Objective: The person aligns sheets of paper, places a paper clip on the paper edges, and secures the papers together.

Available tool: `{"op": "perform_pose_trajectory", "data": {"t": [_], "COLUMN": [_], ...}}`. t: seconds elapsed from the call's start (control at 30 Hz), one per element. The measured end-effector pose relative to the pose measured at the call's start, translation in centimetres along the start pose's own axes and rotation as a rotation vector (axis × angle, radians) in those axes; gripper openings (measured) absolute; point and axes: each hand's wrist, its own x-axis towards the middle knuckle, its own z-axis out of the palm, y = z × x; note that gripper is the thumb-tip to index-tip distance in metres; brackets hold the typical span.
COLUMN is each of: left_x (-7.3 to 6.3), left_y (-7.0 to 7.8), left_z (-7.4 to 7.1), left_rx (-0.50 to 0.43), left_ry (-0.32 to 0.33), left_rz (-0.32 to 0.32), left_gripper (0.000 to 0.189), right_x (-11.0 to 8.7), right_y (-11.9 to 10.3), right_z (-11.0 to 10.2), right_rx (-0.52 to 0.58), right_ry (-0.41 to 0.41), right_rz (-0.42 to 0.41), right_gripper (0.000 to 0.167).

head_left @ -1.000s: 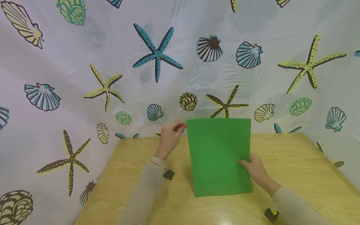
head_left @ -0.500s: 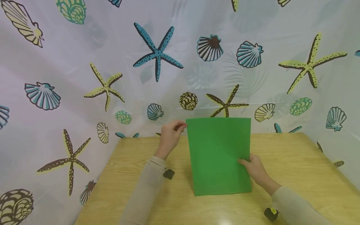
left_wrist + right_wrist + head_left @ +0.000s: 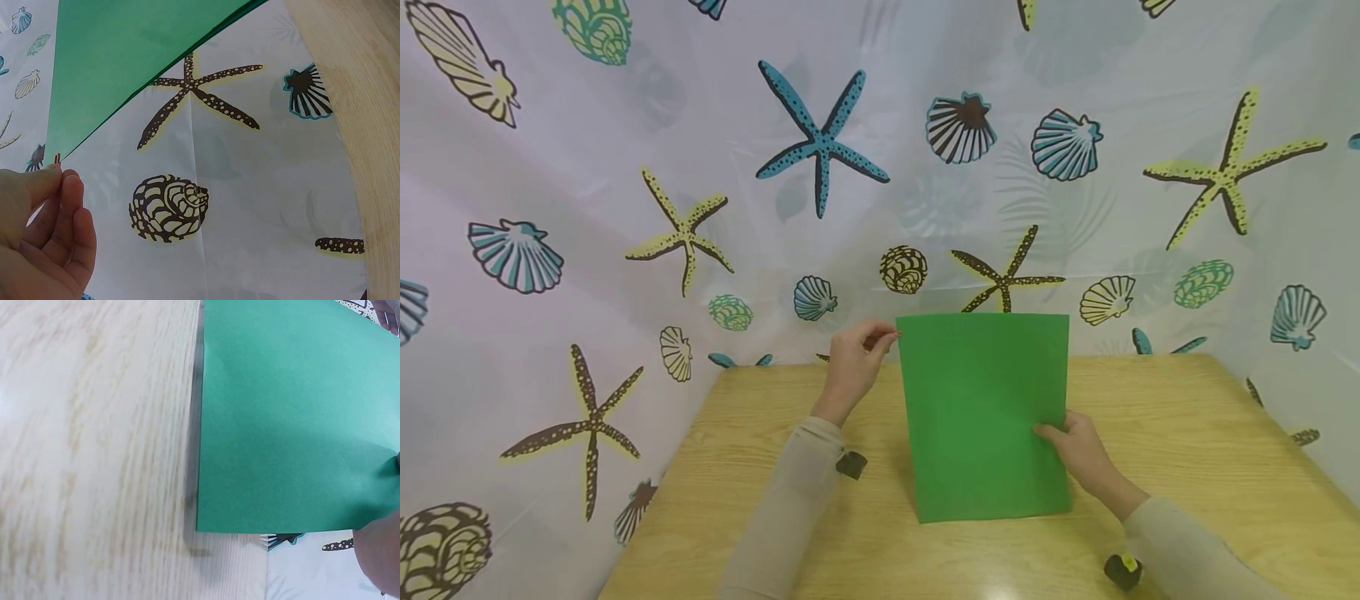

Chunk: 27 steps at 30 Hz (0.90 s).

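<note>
Green paper (image 3: 985, 417) stands upright over the table, its face toward the head camera. A second dark green edge along its border in the left wrist view suggests more than one sheet. At its upper left corner my left hand (image 3: 852, 367) pinches a small red paper clip (image 3: 57, 159) between thumb and fingertips, the clip right at the paper's edge. My right hand (image 3: 1086, 458) grips the paper's right side below the middle, thumb on the front face and fingers hidden behind.
The wooden table (image 3: 760, 467) runs beneath both arms. Behind it and at both sides hangs a white curtain (image 3: 865, 225) printed with starfish and shells. Dark wrist-camera pieces sit beside each sleeve (image 3: 797, 500).
</note>
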Motion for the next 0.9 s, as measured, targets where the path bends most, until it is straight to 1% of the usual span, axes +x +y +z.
{"op": "perform_pose_trajectory", "data": {"t": [0.27, 0.57, 0.7, 0.8, 0.9], "left_x": [-0.13, -0.27, -0.28, -0.22, -0.14], "left_y": [-0.07, 0.15, 0.12, 0.08, 0.06], "left_z": [0.17, 0.17, 0.21, 0.23, 0.24], "left_rx": [-0.016, -0.043, -0.043, -0.041, -0.041], "left_ry": [0.019, 0.025, 0.018, 0.019, 0.02], "left_rz": [-0.016, -0.025, -0.04, -0.039, -0.035], "left_gripper": [0.008, 0.007, 0.008, 0.008, 0.008], "right_x": [-0.01, 0.11, -0.02, -0.11, -0.08], "right_y": [-0.12, 0.09, 0.05, 0.0, -0.03], "right_z": [-0.04, 0.05, 0.1, 0.11, 0.1], "right_rx": [0.003, -0.033, -0.004, 0.019, 0.016], "right_ry": [-0.003, 0.018, 0.01, 0.001, 0.002], "right_rz": [0.007, 0.009, 0.005, 0.002, 0.004], "right_gripper": [0.039, 0.038, 0.038, 0.038, 0.038]}}
